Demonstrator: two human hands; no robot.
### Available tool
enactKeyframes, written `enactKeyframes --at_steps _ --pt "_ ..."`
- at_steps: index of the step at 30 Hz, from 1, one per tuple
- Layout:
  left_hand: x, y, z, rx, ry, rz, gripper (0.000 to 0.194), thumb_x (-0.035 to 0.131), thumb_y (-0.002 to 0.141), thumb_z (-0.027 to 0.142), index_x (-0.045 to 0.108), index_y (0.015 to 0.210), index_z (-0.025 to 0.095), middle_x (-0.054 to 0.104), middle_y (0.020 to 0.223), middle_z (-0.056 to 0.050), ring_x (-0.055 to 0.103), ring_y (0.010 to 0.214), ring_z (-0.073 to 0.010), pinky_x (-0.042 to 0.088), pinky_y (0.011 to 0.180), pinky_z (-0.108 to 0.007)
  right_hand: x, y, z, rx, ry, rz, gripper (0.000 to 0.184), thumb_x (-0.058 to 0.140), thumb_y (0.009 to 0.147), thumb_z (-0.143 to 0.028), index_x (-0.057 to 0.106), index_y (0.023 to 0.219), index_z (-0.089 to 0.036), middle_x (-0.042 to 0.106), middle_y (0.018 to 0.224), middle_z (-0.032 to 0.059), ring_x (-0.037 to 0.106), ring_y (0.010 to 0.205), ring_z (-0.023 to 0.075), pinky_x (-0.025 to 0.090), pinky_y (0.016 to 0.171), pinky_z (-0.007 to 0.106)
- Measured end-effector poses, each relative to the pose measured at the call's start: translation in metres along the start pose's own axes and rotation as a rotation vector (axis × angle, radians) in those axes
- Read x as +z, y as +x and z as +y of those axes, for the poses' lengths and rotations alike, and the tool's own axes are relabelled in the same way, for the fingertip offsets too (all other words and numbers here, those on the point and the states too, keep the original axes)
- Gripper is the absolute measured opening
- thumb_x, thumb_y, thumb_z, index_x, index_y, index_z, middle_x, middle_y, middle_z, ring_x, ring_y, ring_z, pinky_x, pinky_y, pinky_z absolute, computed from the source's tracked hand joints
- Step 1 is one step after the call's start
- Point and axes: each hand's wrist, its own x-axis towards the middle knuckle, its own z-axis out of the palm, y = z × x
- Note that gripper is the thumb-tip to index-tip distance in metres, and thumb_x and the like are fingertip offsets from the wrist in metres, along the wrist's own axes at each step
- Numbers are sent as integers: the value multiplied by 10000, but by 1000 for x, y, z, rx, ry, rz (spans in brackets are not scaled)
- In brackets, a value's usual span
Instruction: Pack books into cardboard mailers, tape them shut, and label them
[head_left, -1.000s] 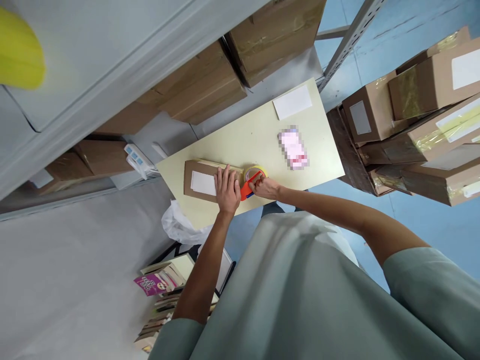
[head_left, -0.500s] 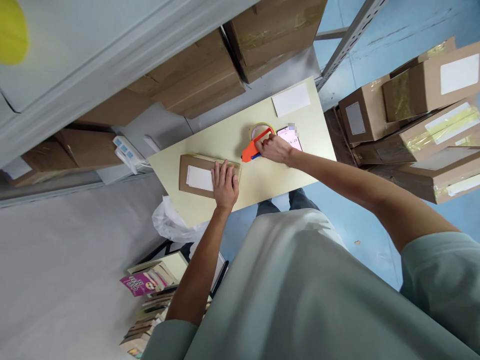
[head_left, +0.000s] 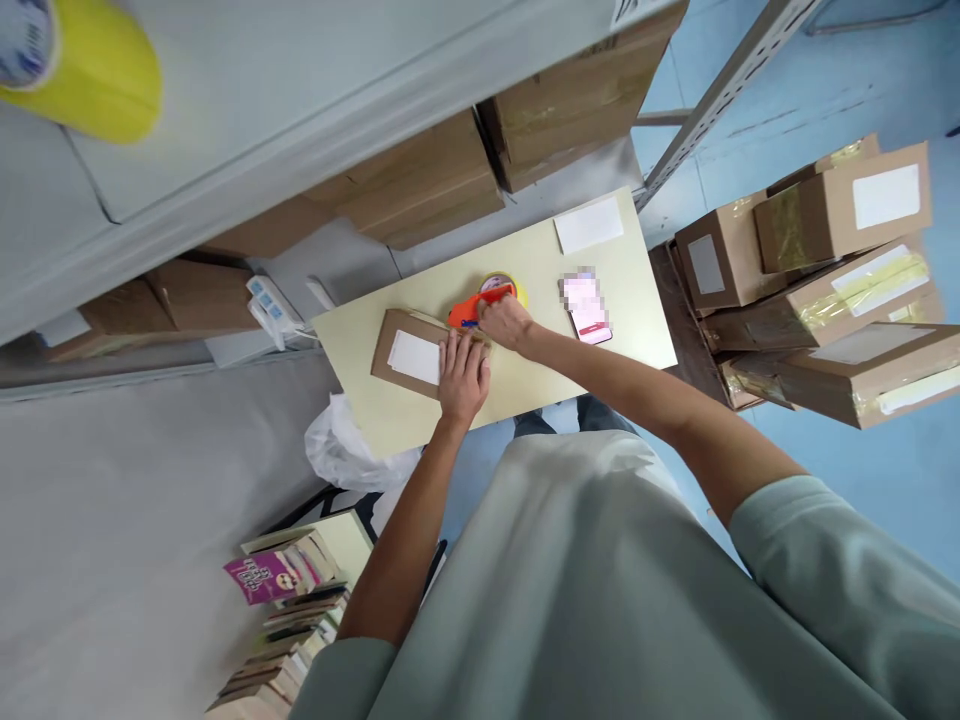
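Observation:
A flat brown cardboard parcel (head_left: 397, 350) with a white label lies on a pale yellow table (head_left: 525, 370). My left hand (head_left: 463, 375) rests flat on the parcel's right end, fingers stretched out. My right hand (head_left: 507, 322) is closed round the handle of an orange tape dispenser (head_left: 477, 303) with a yellow tape roll. The dispenser sits at the parcel's far right corner.
A phone (head_left: 587, 308) and a white label sheet (head_left: 589, 224) lie on the table's right part. Taped cardboard boxes (head_left: 825, 260) are stacked at the right, more boxes (head_left: 435, 180) on grey shelving behind. Books (head_left: 277, 600) are piled on the floor at the left. A yellow tape roll (head_left: 82, 60) is at top left.
My right hand lifted the tape dispenser away towards the phone, then brought it back to the parcel's far edge. My left hand stayed pressed on the parcel.

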Motion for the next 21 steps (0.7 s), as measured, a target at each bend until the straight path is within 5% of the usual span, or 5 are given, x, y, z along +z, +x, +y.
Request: enactKeyframes --at_steps 6,12,16,21 --pt "-6 4 9 7 -42 35 478 451 1077 362 650 1462 161 537 1665 -162 293 1672 -344 197 1378 -615 -34 -40 -12 160 92 -31 417 364 1049 -71 672 1307 38 715 1302 344 741 1145 382 547 937 500" --pt "-27 19 55 -18 -104 324 415 543 1031 315 673 1400 176 742 1376 -183 585 1441 -360 431 1249 -585 -68 -117 -3 320 142 56 530 400 1120 -290 503 1480 86 787 1100 301 789 1016 366 562 867 431" --pt "-75 54 100 121 -155 510 325 552 1033 265 710 1312 218 776 1222 -135 655 1265 -314 521 1143 -507 -122 -145 -3 358 103 192 534 451 1074 -284 488 1471 71 798 1041 269 791 985 369 554 852 424" --pt "-165 118 151 263 -156 699 337 550 1047 276 698 1346 226 766 1247 -127 648 1244 -301 489 1157 -505 -220 -146 -3 332 -6 478 482 445 1076 -304 478 1430 22 793 1080 253 773 990 366 529 889 413"
